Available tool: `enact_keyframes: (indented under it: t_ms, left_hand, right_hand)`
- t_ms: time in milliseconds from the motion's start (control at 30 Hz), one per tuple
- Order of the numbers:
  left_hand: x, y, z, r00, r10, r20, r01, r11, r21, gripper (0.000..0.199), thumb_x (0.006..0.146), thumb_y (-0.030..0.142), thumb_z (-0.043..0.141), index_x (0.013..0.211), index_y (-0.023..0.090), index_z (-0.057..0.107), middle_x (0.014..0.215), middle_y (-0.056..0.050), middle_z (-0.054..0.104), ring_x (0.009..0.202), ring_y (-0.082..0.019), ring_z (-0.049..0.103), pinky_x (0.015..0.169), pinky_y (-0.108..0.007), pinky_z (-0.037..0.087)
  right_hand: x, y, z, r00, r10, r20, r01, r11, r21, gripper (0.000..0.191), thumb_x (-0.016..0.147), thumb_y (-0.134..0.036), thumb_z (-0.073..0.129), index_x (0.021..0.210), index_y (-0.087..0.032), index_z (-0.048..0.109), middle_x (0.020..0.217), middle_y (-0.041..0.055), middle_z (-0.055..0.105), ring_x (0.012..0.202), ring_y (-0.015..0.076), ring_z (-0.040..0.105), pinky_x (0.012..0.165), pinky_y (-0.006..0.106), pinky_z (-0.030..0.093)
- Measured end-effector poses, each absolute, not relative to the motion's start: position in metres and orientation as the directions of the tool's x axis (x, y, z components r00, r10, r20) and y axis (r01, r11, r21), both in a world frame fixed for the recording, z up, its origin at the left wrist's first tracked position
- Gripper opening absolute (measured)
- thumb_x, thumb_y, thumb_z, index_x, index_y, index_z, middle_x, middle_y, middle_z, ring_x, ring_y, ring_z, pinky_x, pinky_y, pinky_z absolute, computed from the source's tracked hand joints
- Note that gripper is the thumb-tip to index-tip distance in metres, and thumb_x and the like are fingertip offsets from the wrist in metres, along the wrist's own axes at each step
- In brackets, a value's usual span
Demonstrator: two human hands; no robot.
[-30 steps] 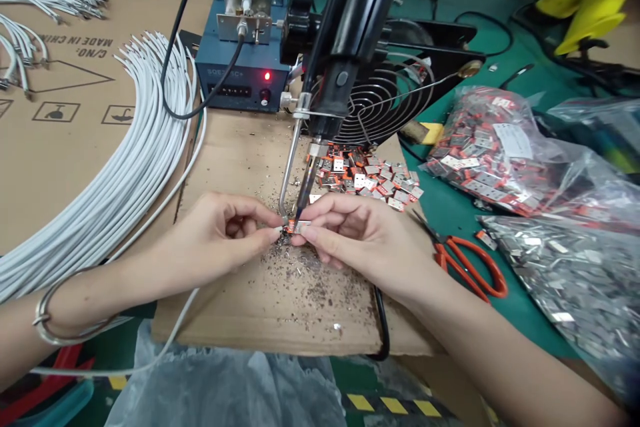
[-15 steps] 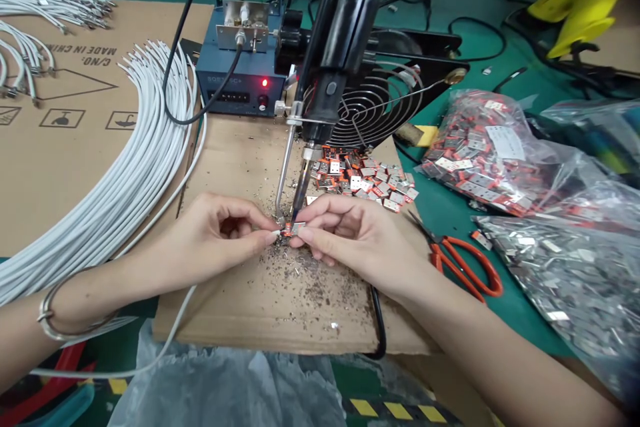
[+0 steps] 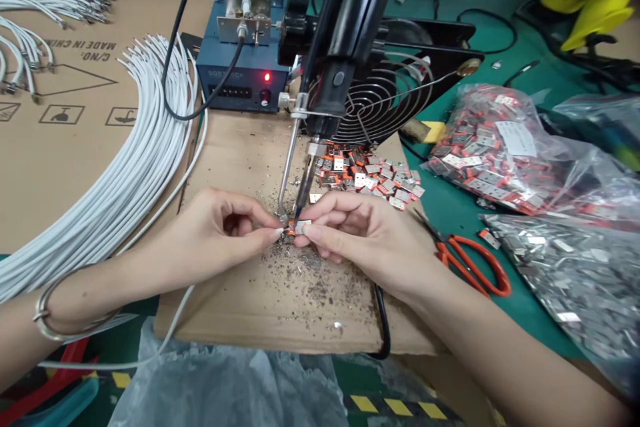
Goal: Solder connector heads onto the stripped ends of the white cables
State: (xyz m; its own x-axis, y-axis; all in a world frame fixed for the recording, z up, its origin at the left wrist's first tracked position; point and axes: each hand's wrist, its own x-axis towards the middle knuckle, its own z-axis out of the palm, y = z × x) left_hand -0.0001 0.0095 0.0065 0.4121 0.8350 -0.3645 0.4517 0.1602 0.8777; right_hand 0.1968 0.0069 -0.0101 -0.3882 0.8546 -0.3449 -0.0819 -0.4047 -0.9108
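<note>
Between thumb and fingers, my right hand (image 3: 353, 230) pinches a USB connector (image 3: 302, 227) with a metal shell and an orange part. My left hand (image 3: 235, 230) is closed on the end of a white cable (image 3: 175, 327), whose tip meets the connector's orange end. The cable runs down from under my left wrist. Right above the joint is the tip of a soldering iron (image 3: 304, 193), fixed in a stand. Beside it a thin metal solder feed tube (image 3: 287, 177) bends down to the same spot. The exact contact at the tip is too small to make out.
A pile of USB connectors (image 3: 367, 177) lies behind my right hand. Orange-handled scissors (image 3: 473, 263) and bags of connectors (image 3: 480, 153) and metal parts (image 3: 555, 273) lie right. White cables (image 3: 145, 127) fill the left. A blue solder feeder (image 3: 240, 73) and fan (image 3: 370, 107) stand behind.
The view has shifted slightly, so most things sit a little to the right. Both hands keep their pinch, and the connector looks turned slightly flatter under the iron tip.
</note>
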Motion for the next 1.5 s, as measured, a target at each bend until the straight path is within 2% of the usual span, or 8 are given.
enact_keyframes:
  t_ms: [300, 700, 867, 1133, 1500]
  left_hand:
    - [0.0003, 0.0057, 0.0059, 0.387, 0.847, -0.364, 0.446, 0.174, 0.878, 0.017, 0.074, 0.028, 0.062, 0.076, 0.015, 0.072, 0.057, 0.000, 0.059, 0.049, -0.007, 0.039, 0.043, -0.018, 0.028]
    - [0.0013, 0.0086, 0.0056, 0.400, 0.835, -0.379, 0.436, 0.190, 0.880, 0.019, 0.073, 0.030, 0.061, 0.078, 0.014, 0.072, 0.057, -0.001, 0.058, 0.050, -0.008, 0.040, 0.044, -0.020, 0.029]
    - [0.0012, 0.0088, 0.0044, 0.401, 0.829, -0.390, 0.445, 0.196, 0.874, 0.020, 0.074, 0.031, 0.061, 0.078, 0.015, 0.072, 0.059, -0.001, 0.058, 0.051, -0.009, 0.040, 0.045, -0.020, 0.029]
    - [0.0009, 0.0097, 0.0042, 0.396, 0.824, -0.406, 0.467, 0.200, 0.862, 0.018, 0.074, 0.030, 0.060, 0.078, 0.015, 0.070, 0.053, 0.003, 0.047, 0.050, -0.008, 0.038, 0.045, -0.019, 0.029]
    - [-0.0004, 0.0065, 0.0053, 0.402, 0.831, -0.385, 0.471, 0.173, 0.865, 0.019, 0.076, 0.028, 0.060, 0.081, 0.014, 0.070, 0.052, 0.004, 0.044, 0.049, -0.008, 0.035, 0.044, -0.020, 0.026]
  right_hand:
    - [0.1975, 0.0073, -0.0089, -0.396, 0.859, -0.324, -0.098, -0.390, -0.915, 0.015, 0.063, -0.016, 0.078, 0.071, -0.016, 0.066, 0.061, 0.0000, 0.070, 0.045, 0.0045, 0.052, 0.041, 0.016, 0.039]
    - [0.1985, 0.0061, -0.0090, -0.388, 0.858, -0.337, -0.083, -0.397, -0.914, 0.020, 0.061, -0.025, 0.080, 0.070, -0.017, 0.065, 0.060, 0.0004, 0.069, 0.045, 0.0062, 0.052, 0.041, 0.019, 0.037]
    - [0.1979, 0.0060, -0.0092, -0.376, 0.860, -0.344, -0.078, -0.399, -0.914, 0.019, 0.060, -0.023, 0.080, 0.070, -0.017, 0.065, 0.060, 0.0002, 0.070, 0.045, 0.0059, 0.052, 0.041, 0.018, 0.037]
    - [0.1954, 0.0069, -0.0096, -0.367, 0.872, -0.323, -0.038, -0.361, -0.932, 0.015, 0.063, -0.019, 0.077, 0.070, -0.016, 0.063, 0.061, -0.0004, 0.069, 0.045, 0.0052, 0.052, 0.039, 0.018, 0.035]
    - [0.1967, 0.0057, -0.0084, -0.383, 0.857, -0.345, -0.021, -0.382, -0.924, 0.018, 0.064, -0.022, 0.078, 0.072, -0.016, 0.063, 0.062, 0.0012, 0.070, 0.047, 0.0060, 0.052, 0.043, 0.019, 0.038]
